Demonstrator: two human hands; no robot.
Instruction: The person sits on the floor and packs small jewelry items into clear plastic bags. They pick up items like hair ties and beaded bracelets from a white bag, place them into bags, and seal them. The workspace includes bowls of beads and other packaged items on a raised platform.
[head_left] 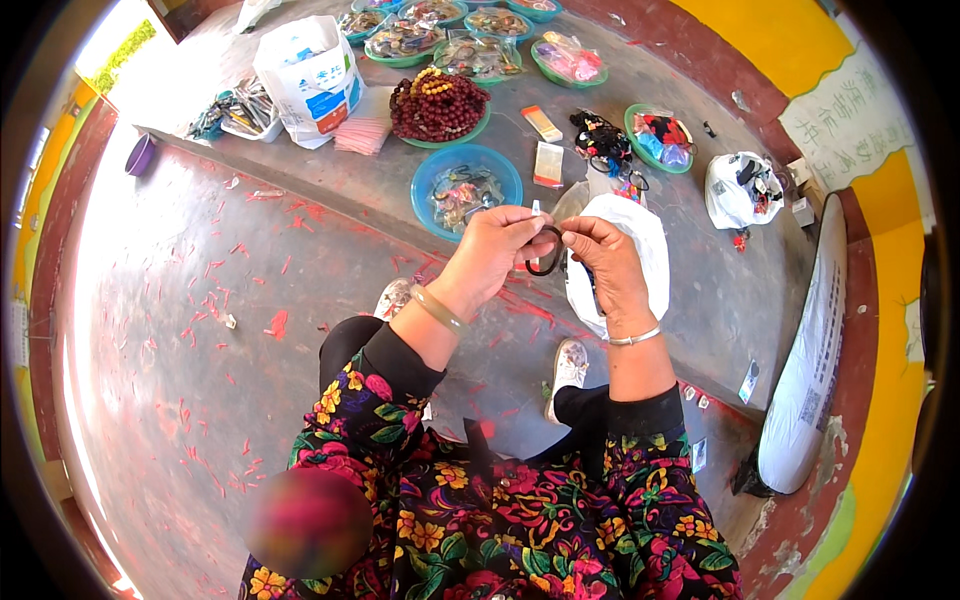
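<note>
My left hand (492, 250) and my right hand (610, 270) meet in front of me, fingertips pinched on a thin dark loop (530, 266) that looks like a bracelet or hair tie. The loop hangs between them. A small white piece (536, 208) shows just above my left fingers; whether they hold it I cannot tell. Below and behind my right hand lies an open white plastic bag (650, 255), its contents mostly hidden. Beyond my left hand, a blue basin (418, 195) holds small items in clear packets.
Dark red beads (440, 105) fill a green basin behind the blue one. Several basins with packets line the back. A white sack (310, 80) stands left of the beads, a stuffed white bag (735, 195) at right. Red scraps (279, 323) litter the floor.
</note>
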